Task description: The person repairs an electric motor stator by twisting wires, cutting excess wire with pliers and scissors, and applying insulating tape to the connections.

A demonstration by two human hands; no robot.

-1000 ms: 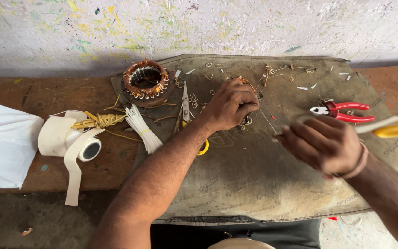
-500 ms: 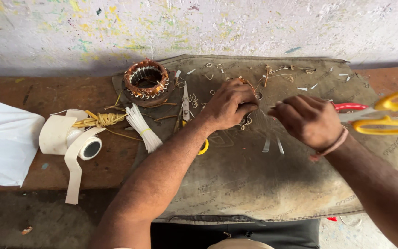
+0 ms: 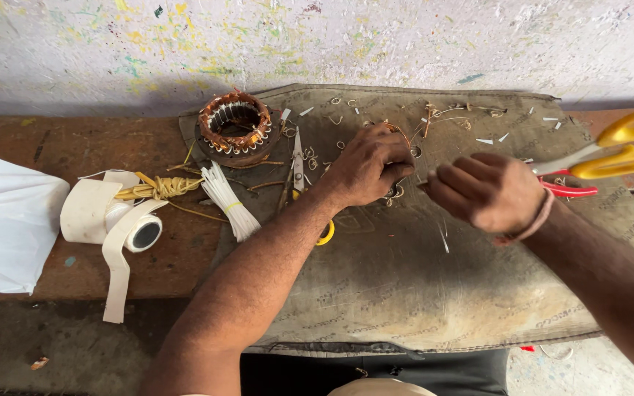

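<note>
Right hand (image 3: 487, 192) has swung the yellow-handled scissors (image 3: 614, 150) from the mat's right side inward, drawing close beside the left hand (image 3: 367, 167); it now hides most of the red pliers (image 3: 568, 190), clearly seen a second ago.

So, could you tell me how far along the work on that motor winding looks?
Done: cut white slips and wire offcuts litter the mat. In hand: the left hand pinches something small at the right hand, which holds yellow-handled scissors. Left: the stator sits apart, copper ends loose; the white strip bundle lies unused.
</note>
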